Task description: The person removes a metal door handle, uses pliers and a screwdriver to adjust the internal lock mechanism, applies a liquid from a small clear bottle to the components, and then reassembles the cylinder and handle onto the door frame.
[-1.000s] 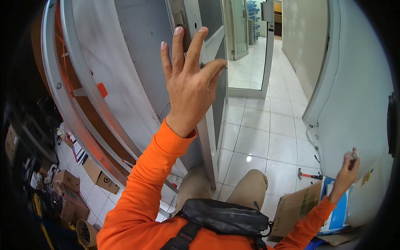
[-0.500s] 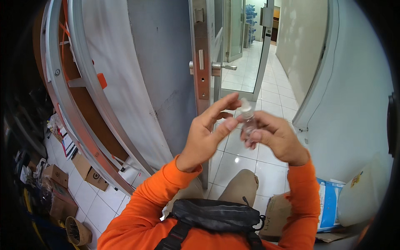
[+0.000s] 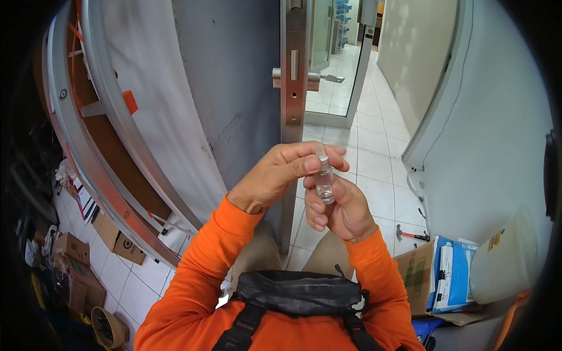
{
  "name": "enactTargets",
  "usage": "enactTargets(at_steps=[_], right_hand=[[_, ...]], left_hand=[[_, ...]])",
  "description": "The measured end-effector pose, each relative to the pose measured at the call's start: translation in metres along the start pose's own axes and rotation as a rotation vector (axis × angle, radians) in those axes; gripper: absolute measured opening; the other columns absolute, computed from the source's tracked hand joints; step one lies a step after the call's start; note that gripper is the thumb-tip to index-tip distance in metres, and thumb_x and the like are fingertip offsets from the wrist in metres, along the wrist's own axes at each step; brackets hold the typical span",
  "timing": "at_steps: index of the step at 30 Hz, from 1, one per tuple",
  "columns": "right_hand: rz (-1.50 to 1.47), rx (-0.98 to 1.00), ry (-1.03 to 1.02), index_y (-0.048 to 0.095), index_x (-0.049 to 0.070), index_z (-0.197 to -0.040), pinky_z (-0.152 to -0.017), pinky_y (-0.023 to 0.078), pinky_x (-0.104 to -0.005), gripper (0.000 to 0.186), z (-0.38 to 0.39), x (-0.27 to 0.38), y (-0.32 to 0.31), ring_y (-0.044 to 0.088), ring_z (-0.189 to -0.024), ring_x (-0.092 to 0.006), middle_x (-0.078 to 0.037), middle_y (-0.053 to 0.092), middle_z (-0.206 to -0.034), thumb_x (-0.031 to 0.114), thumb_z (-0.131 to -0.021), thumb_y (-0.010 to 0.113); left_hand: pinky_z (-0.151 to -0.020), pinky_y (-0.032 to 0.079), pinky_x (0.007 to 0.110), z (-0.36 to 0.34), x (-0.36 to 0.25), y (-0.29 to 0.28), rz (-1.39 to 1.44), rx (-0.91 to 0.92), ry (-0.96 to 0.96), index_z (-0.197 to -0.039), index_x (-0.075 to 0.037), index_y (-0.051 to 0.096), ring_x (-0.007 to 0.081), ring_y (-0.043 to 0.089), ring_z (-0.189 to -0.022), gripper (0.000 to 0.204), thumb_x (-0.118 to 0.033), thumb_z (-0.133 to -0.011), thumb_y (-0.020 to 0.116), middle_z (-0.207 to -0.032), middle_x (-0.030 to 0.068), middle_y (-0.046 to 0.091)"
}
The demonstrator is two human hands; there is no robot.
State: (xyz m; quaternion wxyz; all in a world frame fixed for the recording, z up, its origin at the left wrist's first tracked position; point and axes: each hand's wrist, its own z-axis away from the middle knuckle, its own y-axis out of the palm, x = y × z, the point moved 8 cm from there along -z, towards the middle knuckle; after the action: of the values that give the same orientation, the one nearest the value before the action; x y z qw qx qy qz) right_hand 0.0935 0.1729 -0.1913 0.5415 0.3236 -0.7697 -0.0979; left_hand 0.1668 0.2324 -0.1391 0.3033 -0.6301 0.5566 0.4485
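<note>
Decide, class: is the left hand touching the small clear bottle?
Touching. The head view shows the left hand with its thumb against the small clear bottle near its neck.

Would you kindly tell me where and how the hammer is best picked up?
Probably the middle of the handle, from above: the hammer lies on the floor, slim handle sideways, head to the left and handle end near the wall.

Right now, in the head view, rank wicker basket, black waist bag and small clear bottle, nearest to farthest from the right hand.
1. Small clear bottle: in the right hand.
2. Black waist bag: below, lower centre.
3. Wicker basket: far lower left.
</note>
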Motion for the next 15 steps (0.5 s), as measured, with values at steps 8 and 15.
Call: enactTargets(at_steps=[8, 15], right_hand=[[0.797, -0.443, -0.371, 0.052, -0.001, -0.128, -0.084, 0.057, -0.0301, 0.033, 0.009, 0.033, -0.013, 0.068, -0.094, -0.0160, -0.010, 0.067, -0.105, 0.008, -0.100, 0.068], [0.713, -0.451, -0.305, 0.048, 0.001, -0.121, -0.084, 0.058, -0.0280, 0.035, 0.014, 0.039, -0.020, 0.069, -0.099, -0.0169, -0.013, 0.070, -0.106, 0.002, -0.096, 0.072]], left_hand=[[-0.108, 0.047, 0.042, 0.011, -0.008, -0.003, -0.340, -0.286, 0.255, -0.115, -0.002, 0.070, 0.0272, 0.054, -0.136, 0.027, -0.017, -0.093, 0.077, -0.117, 0.0103, 0.072], [-0.098, 0.053, 0.033, 0.013, -0.028, 0.022, -0.521, -0.316, 0.432, -0.127, 0.000, 0.068, 0.0186, 0.066, -0.113, 0.035, -0.012, -0.095, 0.074, -0.120, 0.0094, 0.072]])
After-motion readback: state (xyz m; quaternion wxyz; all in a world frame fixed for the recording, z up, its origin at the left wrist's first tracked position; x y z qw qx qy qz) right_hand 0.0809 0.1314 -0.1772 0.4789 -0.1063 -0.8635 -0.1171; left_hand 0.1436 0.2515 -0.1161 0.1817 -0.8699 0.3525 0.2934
